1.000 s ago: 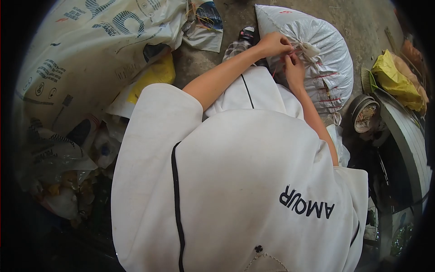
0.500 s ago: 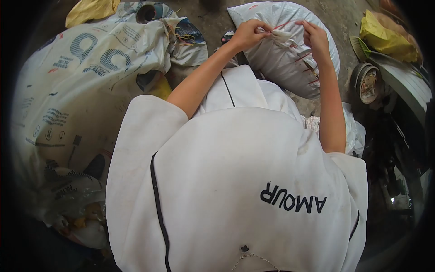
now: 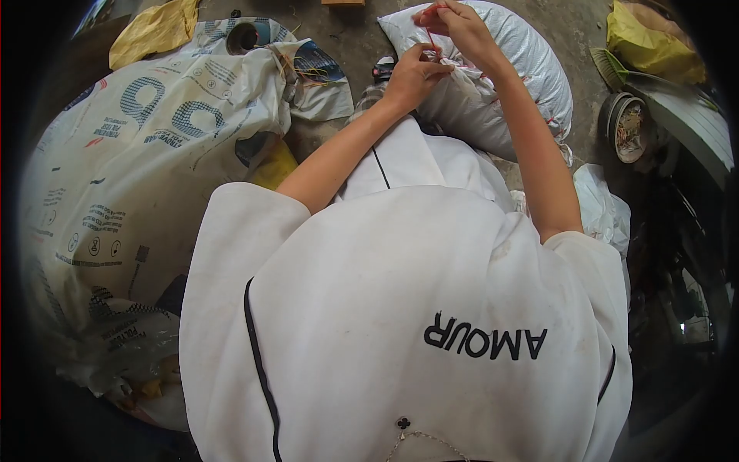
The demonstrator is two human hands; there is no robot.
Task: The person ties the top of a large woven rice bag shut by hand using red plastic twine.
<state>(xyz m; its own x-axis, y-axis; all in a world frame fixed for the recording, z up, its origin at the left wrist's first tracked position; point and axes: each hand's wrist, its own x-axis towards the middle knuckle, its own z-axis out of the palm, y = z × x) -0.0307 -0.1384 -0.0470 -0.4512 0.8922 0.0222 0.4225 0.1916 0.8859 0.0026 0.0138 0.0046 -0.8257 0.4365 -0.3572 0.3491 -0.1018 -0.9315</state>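
Note:
A full white woven sack [image 3: 523, 100] lies ahead of me, with red string stitched along its edge. My left hand [image 3: 416, 75] is closed in a pinch on the red string [image 3: 433, 38], right beside the sack's bunched corner [image 3: 464, 75]. Just above it, my right hand [image 3: 460, 29] is closed on the upper part of that string, which runs taut between the two hands. Whether the left fingers also grip the sack fabric cannot be made out.
A large printed plastic sack [image 3: 115, 185] spreads along the left, with a yellow sack [image 3: 158, 35] behind it. At right are a round tin [image 3: 627, 127], a green-bristled brush [image 3: 610, 69], another yellow sack [image 3: 654, 46] and a clear plastic bag [image 3: 604, 204].
My right hand has moved left across the sack, up above the left hand, drawing the red string with it. My left hand has shifted slightly left and down.

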